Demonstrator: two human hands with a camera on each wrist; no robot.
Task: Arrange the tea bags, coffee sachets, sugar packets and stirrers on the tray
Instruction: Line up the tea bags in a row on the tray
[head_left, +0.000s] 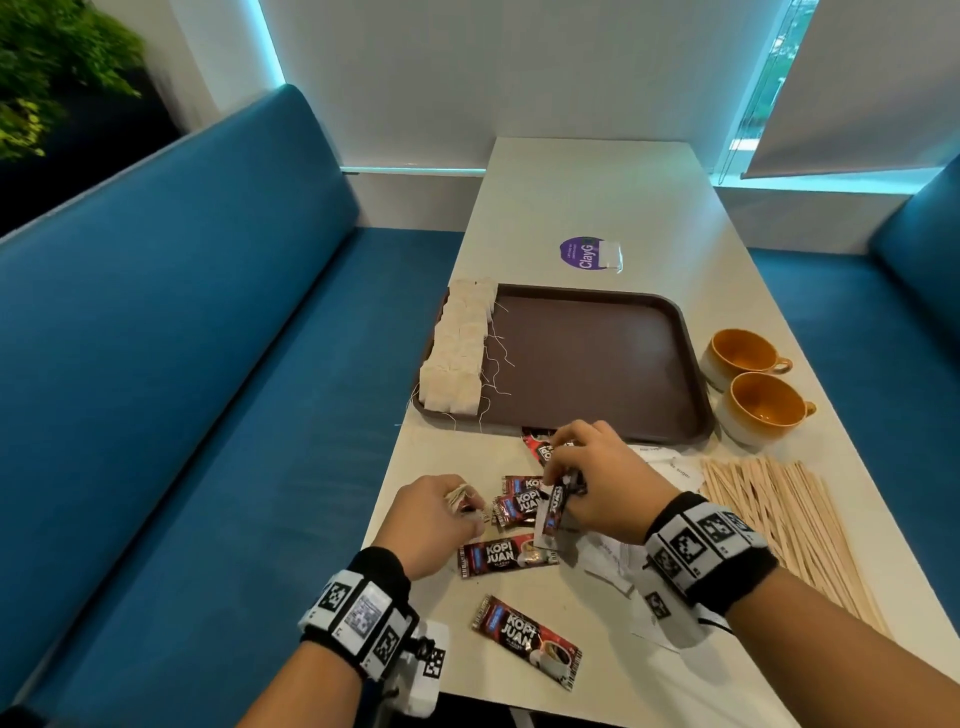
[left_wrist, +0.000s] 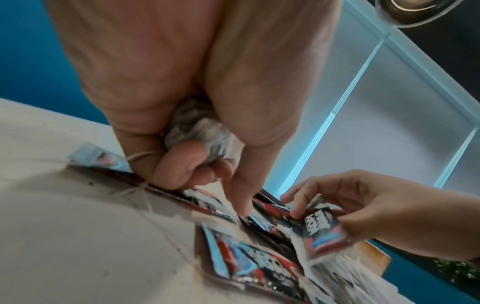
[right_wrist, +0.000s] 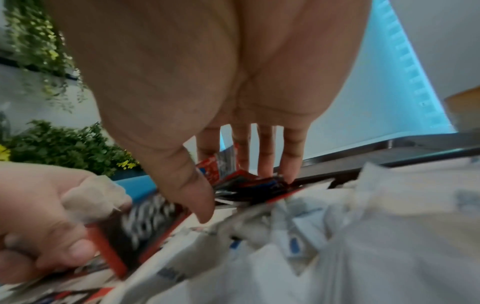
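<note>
Tea bag (left_wrist: 197, 131) was balled in left hand (head_left: 434, 519); coffee sachet (head_left: 553, 512) was pinched by right hand (head_left: 597, 478) over counter (head_left: 571, 197).

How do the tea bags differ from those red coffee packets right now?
The pale square paper tea bags lie in one neat overlapping row along the left edge of the brown plastic tray; the glossy red and black coffee sachets lie scattered on the white table, off the tray. The tea bags are plain, with thin strings; the sachets carry bold white lettering. Both are small flat packets.
</note>
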